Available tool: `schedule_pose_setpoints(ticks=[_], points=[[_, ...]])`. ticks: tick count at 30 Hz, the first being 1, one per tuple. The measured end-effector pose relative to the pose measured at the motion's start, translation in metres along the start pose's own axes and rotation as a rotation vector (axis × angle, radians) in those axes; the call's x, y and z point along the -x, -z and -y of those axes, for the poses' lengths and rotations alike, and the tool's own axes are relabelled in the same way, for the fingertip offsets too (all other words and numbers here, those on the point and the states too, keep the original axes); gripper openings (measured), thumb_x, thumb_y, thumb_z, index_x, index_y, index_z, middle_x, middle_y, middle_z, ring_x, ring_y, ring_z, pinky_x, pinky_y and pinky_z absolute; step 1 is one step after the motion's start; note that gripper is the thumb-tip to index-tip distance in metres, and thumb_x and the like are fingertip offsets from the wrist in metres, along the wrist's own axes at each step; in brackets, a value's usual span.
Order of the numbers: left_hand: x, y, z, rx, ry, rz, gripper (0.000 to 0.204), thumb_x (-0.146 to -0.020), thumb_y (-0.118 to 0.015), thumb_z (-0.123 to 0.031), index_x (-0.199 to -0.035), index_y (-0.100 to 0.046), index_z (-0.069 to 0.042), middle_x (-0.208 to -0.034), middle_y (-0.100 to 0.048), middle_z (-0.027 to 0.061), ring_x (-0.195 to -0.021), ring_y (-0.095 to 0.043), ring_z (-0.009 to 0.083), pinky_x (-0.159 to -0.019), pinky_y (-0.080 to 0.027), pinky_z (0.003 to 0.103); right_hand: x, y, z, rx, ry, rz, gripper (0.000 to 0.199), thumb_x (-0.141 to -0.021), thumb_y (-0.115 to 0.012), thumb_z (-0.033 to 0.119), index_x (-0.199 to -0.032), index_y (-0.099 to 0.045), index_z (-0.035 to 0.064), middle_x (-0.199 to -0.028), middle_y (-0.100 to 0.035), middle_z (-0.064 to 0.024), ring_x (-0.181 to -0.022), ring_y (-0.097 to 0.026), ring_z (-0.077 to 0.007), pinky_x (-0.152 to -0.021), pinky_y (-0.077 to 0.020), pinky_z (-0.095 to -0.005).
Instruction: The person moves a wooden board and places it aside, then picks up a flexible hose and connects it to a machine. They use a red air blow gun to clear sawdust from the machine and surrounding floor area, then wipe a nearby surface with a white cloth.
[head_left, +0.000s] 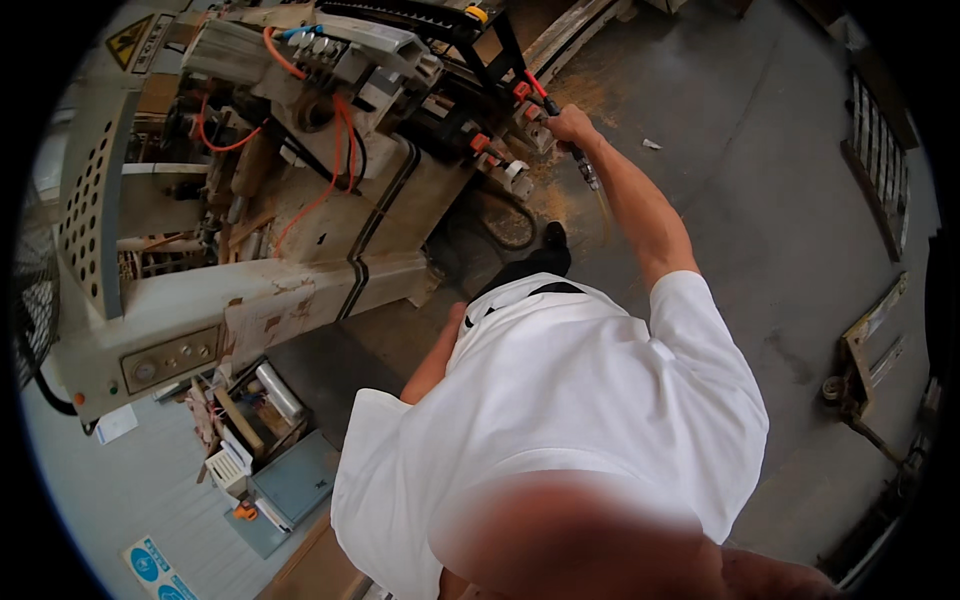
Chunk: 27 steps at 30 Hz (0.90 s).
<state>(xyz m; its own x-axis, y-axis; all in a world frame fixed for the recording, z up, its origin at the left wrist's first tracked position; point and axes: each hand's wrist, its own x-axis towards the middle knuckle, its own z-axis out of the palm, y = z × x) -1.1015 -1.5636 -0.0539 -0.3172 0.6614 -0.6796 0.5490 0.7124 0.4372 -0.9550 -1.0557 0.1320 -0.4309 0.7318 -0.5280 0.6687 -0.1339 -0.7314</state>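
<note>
My right arm reaches out to the far right of the machine. In my right hand is a slim black air blow gun with a red front end. Its metal coupling sticks out below the fist, and a pale hose seems to hang from it. The red end lies close to the machine's red-and-white clamp parts. My left forearm is bent in at my waist. Only part of my left hand shows against my white shirt, with its fingers hidden.
A large beige machine with orange air tubes fills the left and top. Sawdust lies on the grey floor beside it. A box of odds and ends stands lower left. A slatted pallet and a wooden frame lie far right.
</note>
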Motion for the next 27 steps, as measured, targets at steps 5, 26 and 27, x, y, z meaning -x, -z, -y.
schedule_pose_setpoints(ticks=[5,26,27], points=[[-0.021,-0.013,-0.034,0.076,0.010,0.024,0.029,-0.081,-0.057,-0.027,-0.086,-0.067,0.000,-0.084,-0.066,0.0193,-0.075,-0.065,0.0296,-0.067,-0.049,0.040,-0.040,0.021,-0.023,0.076,-0.008,0.096,0.031,-0.079,-0.065,0.024,-0.067,-0.059,-0.0045,-0.056,-0.057,-0.0113,-0.045,-0.058,-0.0210,-0.043,-0.0473,-0.0357],[-0.083,-0.096,-0.290,0.206,0.244,-0.143,0.031,-0.078,-0.060,-0.030,-0.083,-0.069,-0.001,-0.078,-0.067,0.0148,-0.069,-0.066,0.0290,-0.061,-0.052,0.042,-0.058,0.206,-0.127,-0.083,-0.039,0.265,0.033,-0.080,-0.065,0.026,-0.067,-0.053,-0.0020,-0.057,-0.054,-0.0090,-0.046,-0.055,-0.0182,-0.041,-0.0433,-0.0318],[-0.086,-0.117,-0.280,0.033,0.220,-0.229,0.032,-0.077,-0.062,-0.031,-0.086,-0.069,-0.001,-0.080,-0.067,0.0145,-0.073,-0.066,0.0291,-0.066,-0.052,0.041,-0.064,0.206,-0.098,-0.040,0.037,0.328,0.034,-0.080,-0.065,0.026,-0.067,-0.053,-0.0024,-0.057,-0.055,-0.0096,-0.046,-0.056,-0.0186,-0.042,-0.0437,-0.0321]])
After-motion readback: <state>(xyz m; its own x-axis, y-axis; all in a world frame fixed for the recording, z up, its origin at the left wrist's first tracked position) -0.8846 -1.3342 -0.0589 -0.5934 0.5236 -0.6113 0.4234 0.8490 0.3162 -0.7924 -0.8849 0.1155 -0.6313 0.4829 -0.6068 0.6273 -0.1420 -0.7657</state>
